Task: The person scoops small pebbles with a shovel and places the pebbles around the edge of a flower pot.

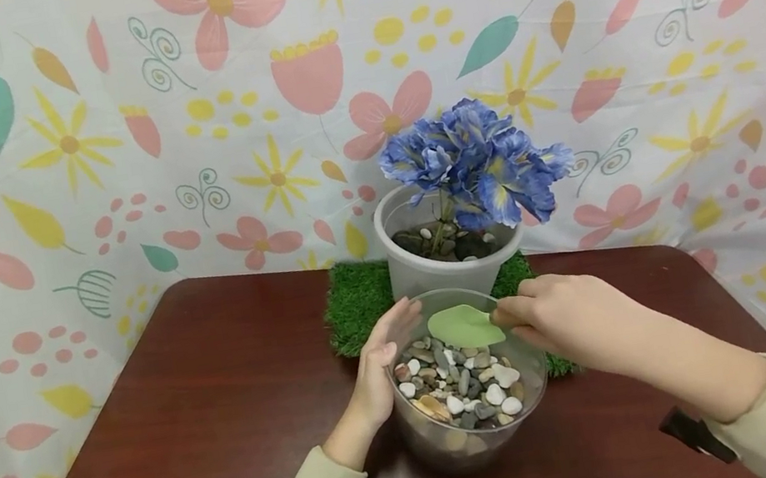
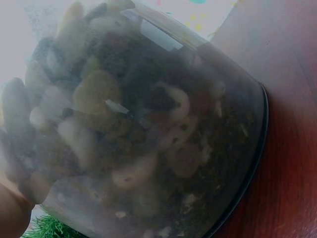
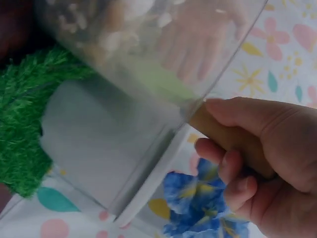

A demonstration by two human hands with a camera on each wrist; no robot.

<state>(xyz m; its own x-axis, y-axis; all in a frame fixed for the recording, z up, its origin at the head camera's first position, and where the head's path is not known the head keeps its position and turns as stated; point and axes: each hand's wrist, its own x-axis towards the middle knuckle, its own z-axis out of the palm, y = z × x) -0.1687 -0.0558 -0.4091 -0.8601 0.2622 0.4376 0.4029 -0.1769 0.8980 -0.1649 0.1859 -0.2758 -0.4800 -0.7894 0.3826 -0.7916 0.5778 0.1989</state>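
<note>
A clear plastic tub (image 1: 478, 443) holds pebbles (image 1: 456, 383) in white, grey and tan. In the head view my left hand (image 1: 377, 367) rests against the tub's left side, its fingers fairly straight along the wall; the right wrist view shows those fingers through the plastic. My right hand (image 1: 571, 317) grips a small trowel by its wooden handle (image 3: 230, 139), fingers curled round it. The trowel's light green blade (image 1: 464, 327) is inside the tub's rim, above the pebbles at the back. In the left wrist view, stones and darker bits show through the cloudy wall.
Just behind the tub, a white pot (image 1: 434, 273) with blue flowers (image 1: 480, 163) and stones stands on a green artificial grass mat (image 1: 356, 307). Everything is on a dark red-brown table (image 1: 230, 417). A flower-patterned cloth (image 1: 132, 146) hangs behind.
</note>
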